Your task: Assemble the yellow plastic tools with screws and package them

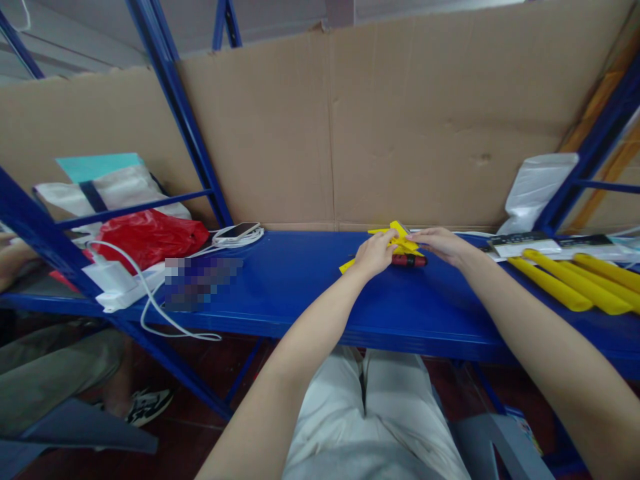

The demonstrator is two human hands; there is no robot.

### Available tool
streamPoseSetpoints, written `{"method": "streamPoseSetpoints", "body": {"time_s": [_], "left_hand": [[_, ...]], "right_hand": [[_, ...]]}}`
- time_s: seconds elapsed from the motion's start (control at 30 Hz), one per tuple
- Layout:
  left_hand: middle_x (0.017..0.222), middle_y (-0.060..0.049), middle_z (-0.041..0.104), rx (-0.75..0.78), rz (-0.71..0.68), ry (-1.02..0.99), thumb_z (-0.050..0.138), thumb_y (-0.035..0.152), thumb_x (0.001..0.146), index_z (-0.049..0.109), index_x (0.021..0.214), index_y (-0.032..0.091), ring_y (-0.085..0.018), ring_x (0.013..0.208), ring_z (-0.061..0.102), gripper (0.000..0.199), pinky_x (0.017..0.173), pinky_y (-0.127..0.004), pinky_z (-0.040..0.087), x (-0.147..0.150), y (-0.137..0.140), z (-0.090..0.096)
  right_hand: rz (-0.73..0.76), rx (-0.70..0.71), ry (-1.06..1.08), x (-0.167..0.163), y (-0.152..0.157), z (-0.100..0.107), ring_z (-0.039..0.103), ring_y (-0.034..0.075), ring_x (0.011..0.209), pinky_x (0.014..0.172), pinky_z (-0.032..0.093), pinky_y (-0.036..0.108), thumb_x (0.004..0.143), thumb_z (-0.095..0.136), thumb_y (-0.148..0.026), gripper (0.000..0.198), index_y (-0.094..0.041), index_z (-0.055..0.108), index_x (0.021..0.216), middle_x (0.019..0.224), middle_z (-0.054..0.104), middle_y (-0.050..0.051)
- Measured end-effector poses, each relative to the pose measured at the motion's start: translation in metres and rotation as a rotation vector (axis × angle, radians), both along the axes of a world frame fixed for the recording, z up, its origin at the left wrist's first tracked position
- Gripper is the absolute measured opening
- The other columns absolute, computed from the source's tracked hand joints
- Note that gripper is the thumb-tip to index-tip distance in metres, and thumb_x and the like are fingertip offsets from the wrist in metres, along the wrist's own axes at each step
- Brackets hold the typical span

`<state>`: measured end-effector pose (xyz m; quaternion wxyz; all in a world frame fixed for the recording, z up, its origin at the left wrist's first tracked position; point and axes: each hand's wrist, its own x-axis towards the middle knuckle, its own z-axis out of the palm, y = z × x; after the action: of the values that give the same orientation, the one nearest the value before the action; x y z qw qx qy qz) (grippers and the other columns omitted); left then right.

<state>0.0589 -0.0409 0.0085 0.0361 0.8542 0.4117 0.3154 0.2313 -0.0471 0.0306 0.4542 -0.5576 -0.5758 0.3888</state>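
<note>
A yellow piece with flat, fin-like parts [403, 244], resembling part of a model plane, is between my hands just above the blue shelf top [300, 287]. My left hand [375, 255] is closed on its left side, with the fingertips over its front. From the right, my right hand [440, 244] pinches its edge between thumb and fingers. Just below it lies a red and black rod-shaped object [410, 260]; its kind is unclear. A yellow flat tip [346, 267] sticks out to the left of my left wrist, and my hand hides the rest of it.
Several long yellow blades [575, 283] lie at the right, beside white-and-black packets [530, 245] and a white plastic bag [537, 187]. To the left are a phone [239, 231], a red bag [150, 237], a charger [110, 275] and cables. Cardboard [400, 120] stands behind. Another person sits at far left.
</note>
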Motion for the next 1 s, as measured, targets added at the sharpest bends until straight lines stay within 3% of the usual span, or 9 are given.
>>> {"method": "streamPoseSetpoints", "body": {"time_s": [0.23, 0.43, 0.67, 0.87, 1.0], "left_hand": [[0.12, -0.003, 0.058, 0.0, 0.003, 0.059, 0.044, 0.022, 0.089, 0.051, 0.125, 0.026, -0.019, 0.112, 0.052, 0.037, 0.094, -0.032, 0.042, 0.001, -0.002, 0.0], [0.12, -0.005, 0.058, 0.009, 0.032, 0.048, 0.041, 0.022, 0.09, 0.055, 0.121, 0.022, -0.019, 0.112, 0.052, 0.034, 0.094, -0.031, 0.042, 0.001, -0.004, 0.001], [0.12, -0.006, 0.058, 0.005, 0.035, 0.054, 0.042, 0.022, 0.09, 0.054, 0.12, 0.022, -0.019, 0.113, 0.051, 0.032, 0.094, -0.032, 0.043, 0.002, -0.003, 0.0], [0.122, -0.006, 0.057, -0.01, 0.041, 0.053, 0.042, 0.021, 0.09, 0.053, 0.125, 0.023, -0.02, 0.112, 0.052, 0.037, 0.095, -0.034, 0.042, 0.002, -0.003, 0.0], [0.121, -0.006, 0.057, -0.018, 0.048, 0.061, 0.041, 0.022, 0.09, 0.052, 0.127, 0.024, -0.02, 0.112, 0.052, 0.039, 0.095, -0.034, 0.042, 0.002, -0.003, -0.001]], "right_hand": [[0.021, -0.015, -0.043, -0.001, 0.002, -0.003, 0.059, 0.017, 0.079, 0.076, 0.044, 0.027, 0.059, 0.073, -0.03, 0.015, -0.02, 0.062, 0.057, 0.07, 0.066, 0.003], [0.077, -0.024, -0.049, -0.003, -0.002, -0.003, 0.056, 0.014, 0.067, 0.067, 0.043, 0.025, 0.057, 0.074, -0.03, 0.017, -0.019, 0.062, 0.057, 0.066, 0.065, 0.001], [0.107, -0.029, -0.023, -0.009, -0.009, 0.001, 0.056, 0.014, 0.068, 0.067, 0.042, 0.024, 0.058, 0.074, -0.027, 0.012, -0.019, 0.065, 0.06, 0.07, 0.067, 0.001], [0.081, -0.028, -0.049, -0.009, -0.007, -0.001, 0.052, 0.012, 0.062, 0.064, 0.04, 0.024, 0.055, 0.077, -0.031, 0.021, -0.018, 0.061, 0.057, 0.063, 0.063, 0.0], [0.099, -0.046, -0.089, -0.004, -0.005, -0.003, 0.054, 0.014, 0.068, 0.068, 0.042, 0.025, 0.056, 0.076, -0.035, 0.023, -0.017, 0.061, 0.06, 0.066, 0.063, 0.0]]}}
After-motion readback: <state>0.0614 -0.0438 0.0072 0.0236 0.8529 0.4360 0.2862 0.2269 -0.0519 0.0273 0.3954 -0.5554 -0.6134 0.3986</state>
